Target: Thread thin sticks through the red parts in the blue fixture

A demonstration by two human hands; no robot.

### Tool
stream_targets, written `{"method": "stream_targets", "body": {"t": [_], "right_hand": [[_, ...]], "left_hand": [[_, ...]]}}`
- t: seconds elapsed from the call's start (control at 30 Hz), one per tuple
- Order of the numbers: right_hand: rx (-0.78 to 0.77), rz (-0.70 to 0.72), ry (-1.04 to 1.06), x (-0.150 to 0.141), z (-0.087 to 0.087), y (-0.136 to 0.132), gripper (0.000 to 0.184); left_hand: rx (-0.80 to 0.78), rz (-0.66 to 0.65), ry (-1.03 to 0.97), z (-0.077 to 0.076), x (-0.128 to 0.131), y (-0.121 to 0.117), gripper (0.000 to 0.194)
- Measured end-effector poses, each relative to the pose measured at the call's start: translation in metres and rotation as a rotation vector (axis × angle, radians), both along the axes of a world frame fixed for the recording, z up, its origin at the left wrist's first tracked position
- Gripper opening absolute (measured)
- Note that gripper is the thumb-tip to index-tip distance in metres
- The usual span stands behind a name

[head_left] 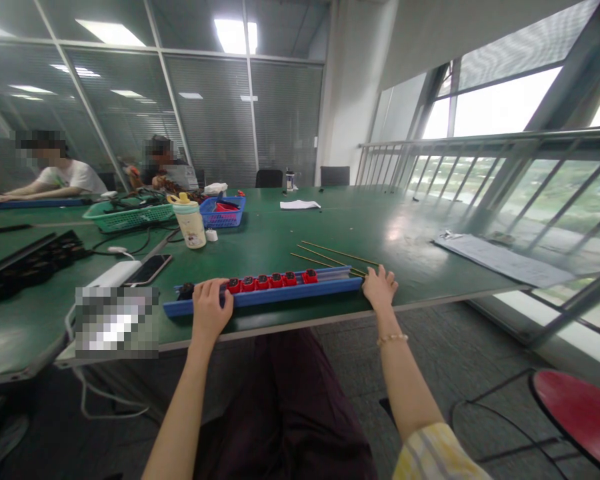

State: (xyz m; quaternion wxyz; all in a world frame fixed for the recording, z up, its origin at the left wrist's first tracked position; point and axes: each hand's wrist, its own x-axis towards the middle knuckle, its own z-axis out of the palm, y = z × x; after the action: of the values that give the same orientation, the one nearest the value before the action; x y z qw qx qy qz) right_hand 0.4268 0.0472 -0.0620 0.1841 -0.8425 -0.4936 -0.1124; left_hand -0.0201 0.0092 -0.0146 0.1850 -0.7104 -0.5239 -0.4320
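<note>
We have long blue plastic channel (263, 298), six red parts (275, 281) in row on it; thin brass rods (335, 257) angled just behind.

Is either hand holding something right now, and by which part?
The left hand seems to hold the blue tray by its left end; the right hand beside the other end holds nothing visible.

L hand (210, 310) on blue tray (280, 298)

Window daylight (500, 100) glares on the green tabletop (395, 227); wide-angle edges bow.
</note>
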Motion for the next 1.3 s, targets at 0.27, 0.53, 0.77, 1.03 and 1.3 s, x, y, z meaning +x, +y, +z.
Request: {"method": "stream_targets", "body": {"t": [0.27, 0.53, 0.77, 1.03, 1.3], "right_hand": [[-0.191, 0.117, -0.092, 0.016, 0.018, 0.004, 0.036], [-0.196, 0.208, -0.114, 0.046, 0.026, 0.027, 0.032], [-0.034, 0.088, -0.113, 0.041, 0.009, 0.029, 0.031], [-0.080, 0.202, 0.009, 0.047, 0.003, 0.034, 0.041], [-0.120, 0.227, 0.005, 0.051, 0.006, 0.037, 0.037]], "left_hand": [[-0.002, -0.004, 0.013, 0.000, 0.000, 0.001, 0.023], [-0.007, 0.001, 0.007, 0.000, 0.001, 0.000, 0.022], [-0.018, 0.001, -0.003, 0.002, 0.002, -0.001, 0.023], [-0.046, -0.005, -0.026, 0.003, 0.003, -0.002, 0.023], [-0.042, 0.004, -0.021, 0.001, 0.002, -0.001, 0.024]]}}
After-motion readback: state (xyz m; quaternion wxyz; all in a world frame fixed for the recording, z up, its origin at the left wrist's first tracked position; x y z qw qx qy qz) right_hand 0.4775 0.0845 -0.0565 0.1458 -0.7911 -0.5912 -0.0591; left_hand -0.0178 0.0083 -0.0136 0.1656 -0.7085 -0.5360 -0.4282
